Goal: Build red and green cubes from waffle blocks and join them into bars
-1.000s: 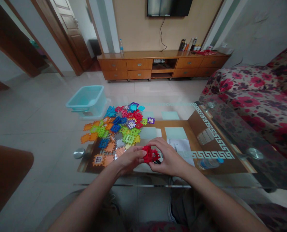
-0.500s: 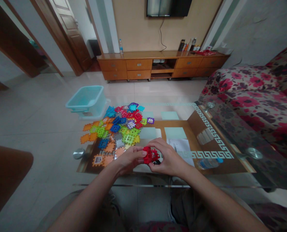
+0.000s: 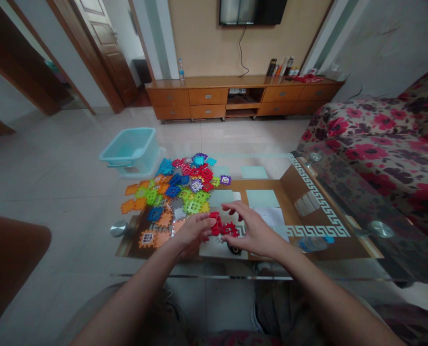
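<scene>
My left hand (image 3: 195,234) grips a small assembly of red interlocking building tiles (image 3: 216,224) between thumb and fingers, over the near edge of the glass table. My right hand (image 3: 248,228) is just to its right, thumb and fingers spread apart with nothing between them. Another red toothed tile (image 3: 230,230) shows by my right fingertips; whether it is joined to the held piece or lies on the table I cannot tell. A dark round object (image 3: 234,248) is visible below the right thumb. Left of my hands lies a pile of coloured interlocking tiles (image 3: 192,206).
A light-blue plastic tub (image 3: 127,158) stands beyond the pile at the left. Papers (image 3: 271,217) and a water bottle (image 3: 312,244) are at the right of the glass table (image 3: 343,262). A floral sofa (image 3: 379,144) flanks the right side, with a wooden cabinet (image 3: 208,103) across the room.
My right hand has let go of the red piece and spread its fingers. The left hand, still holding it, has shifted slightly left, exposing more of the red tiles.
</scene>
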A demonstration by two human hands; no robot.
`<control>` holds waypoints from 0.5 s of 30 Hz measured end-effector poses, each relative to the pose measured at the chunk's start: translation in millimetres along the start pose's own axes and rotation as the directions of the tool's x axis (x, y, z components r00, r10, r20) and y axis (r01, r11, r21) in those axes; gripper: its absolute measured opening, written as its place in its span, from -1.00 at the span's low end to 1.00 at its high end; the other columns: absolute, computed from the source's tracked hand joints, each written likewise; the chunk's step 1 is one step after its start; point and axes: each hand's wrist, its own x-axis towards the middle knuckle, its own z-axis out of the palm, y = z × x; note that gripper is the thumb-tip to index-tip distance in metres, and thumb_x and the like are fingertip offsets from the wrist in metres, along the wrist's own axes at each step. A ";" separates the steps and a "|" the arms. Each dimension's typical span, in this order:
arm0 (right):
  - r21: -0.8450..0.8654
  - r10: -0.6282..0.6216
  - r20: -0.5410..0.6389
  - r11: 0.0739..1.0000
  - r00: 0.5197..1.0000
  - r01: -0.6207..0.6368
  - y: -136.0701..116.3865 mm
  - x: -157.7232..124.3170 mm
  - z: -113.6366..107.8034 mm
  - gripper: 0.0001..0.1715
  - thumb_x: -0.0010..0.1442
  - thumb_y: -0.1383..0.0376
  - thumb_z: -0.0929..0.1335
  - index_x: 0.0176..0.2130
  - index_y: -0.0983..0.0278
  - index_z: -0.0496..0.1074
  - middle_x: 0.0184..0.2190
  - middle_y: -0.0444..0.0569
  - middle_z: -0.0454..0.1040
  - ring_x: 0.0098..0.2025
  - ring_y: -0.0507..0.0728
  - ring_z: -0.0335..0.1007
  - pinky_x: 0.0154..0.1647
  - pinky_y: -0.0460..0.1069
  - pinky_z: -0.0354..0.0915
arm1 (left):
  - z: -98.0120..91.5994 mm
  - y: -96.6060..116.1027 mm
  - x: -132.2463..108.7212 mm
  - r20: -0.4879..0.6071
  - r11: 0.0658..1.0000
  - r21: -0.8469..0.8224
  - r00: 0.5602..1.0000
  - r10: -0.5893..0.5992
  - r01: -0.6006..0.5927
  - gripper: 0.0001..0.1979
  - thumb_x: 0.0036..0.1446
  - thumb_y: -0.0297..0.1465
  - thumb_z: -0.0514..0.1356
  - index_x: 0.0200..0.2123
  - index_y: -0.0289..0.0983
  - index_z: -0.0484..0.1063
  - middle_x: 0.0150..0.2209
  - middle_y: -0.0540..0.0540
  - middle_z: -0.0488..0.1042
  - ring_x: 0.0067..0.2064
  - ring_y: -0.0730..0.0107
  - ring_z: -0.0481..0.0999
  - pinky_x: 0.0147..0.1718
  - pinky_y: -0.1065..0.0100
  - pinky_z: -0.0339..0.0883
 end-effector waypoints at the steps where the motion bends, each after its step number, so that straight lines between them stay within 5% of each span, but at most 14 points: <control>1: -0.004 0.054 -0.011 0.999 0.998 -0.054 5.2 0.2 -2.9 -0.19 0.08 0.31 0.48 0.26 0.18 0.20 0.04 0.09 0.42 -0.01 0.21 0.41 -0.04 0.13 0.39 | -1.1 1.4 1.5 -0.056 1.000 -0.003 0.998 0.029 -0.029 -0.61 -0.13 -0.26 0.50 -0.27 -0.37 0.57 -0.32 -0.17 0.60 -0.32 0.36 0.55 -0.25 0.36 0.39; 7: -0.189 0.200 0.126 0.966 0.972 -0.174 35.8 -4.1 -7.0 -0.37 0.08 0.43 0.46 0.14 0.29 0.37 0.01 0.14 0.43 -0.01 0.24 0.42 0.05 0.19 0.36 | -13.0 6.8 10.2 -0.348 0.985 -0.021 0.925 0.155 -0.173 -0.64 -0.13 -0.25 0.49 -0.32 -0.35 0.55 -0.36 -0.11 0.59 -0.34 0.43 0.56 -0.29 0.42 0.39; 15: -0.282 0.163 0.261 0.956 0.951 -0.087 42.5 -6.7 15.8 -0.34 0.00 0.42 0.50 0.12 0.30 0.42 0.02 0.15 0.40 0.08 0.28 0.36 0.14 0.13 0.31 | -13.8 6.5 11.0 -0.381 0.977 -0.053 0.909 0.171 -0.206 -0.67 -0.11 -0.27 0.49 -0.32 -0.35 0.55 -0.33 -0.12 0.61 -0.31 0.43 0.58 -0.28 0.43 0.40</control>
